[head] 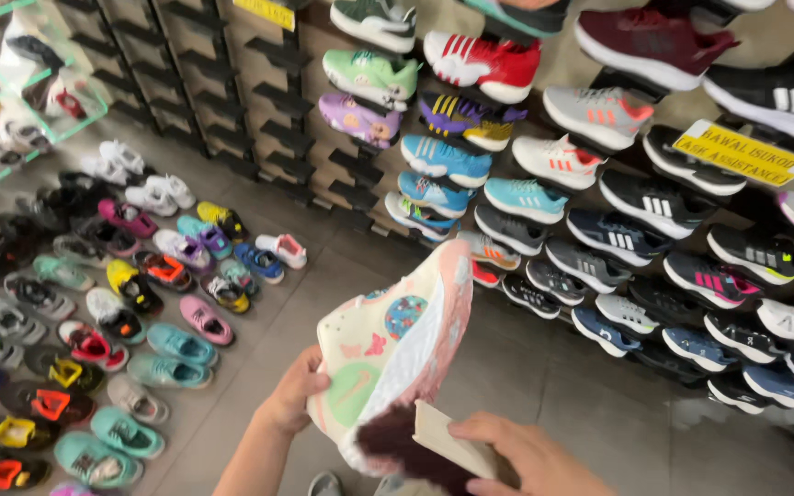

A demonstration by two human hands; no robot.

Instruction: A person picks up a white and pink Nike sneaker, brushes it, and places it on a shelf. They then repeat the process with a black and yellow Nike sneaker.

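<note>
Nearest the camera, a cream shoe [388, 354] with a pink-speckled sole is held up, sole turned toward the right, toe pointing up and away. It is gripped at its lower left side by the left hand [294, 390], fingers curled round the upper. The right hand [516, 455] is closed on a pale brush [452, 443] with a light wooden back; its dark reddish bristles [397, 445] are pressed against the heel end of the shoe. Brushing is judged to be in hand at the heel. How much of the shoe has been gone over cannot be told: no dirt or clear line between cleaned and uncleaned parts is visible. The white midsole and printed upper look clean as far as can be seen, while the far side of the shoe is hidden.

Beyond the hands, a grey tiled floor [526, 367] is seen. To the left, many pairs of coloured shoes are laid out in rows on the floor [130, 303]. Whether these have been handled cannot be told. To the right and further off, a wall rack [553, 174] is filled with single shoes on pegs, with a yellow sign [742, 152] fixed among them. Several bare pegs [277, 96] are noted at the far left of the rack. At the far left corner a glass case [20, 83] holding more shoes is partly visible.
</note>
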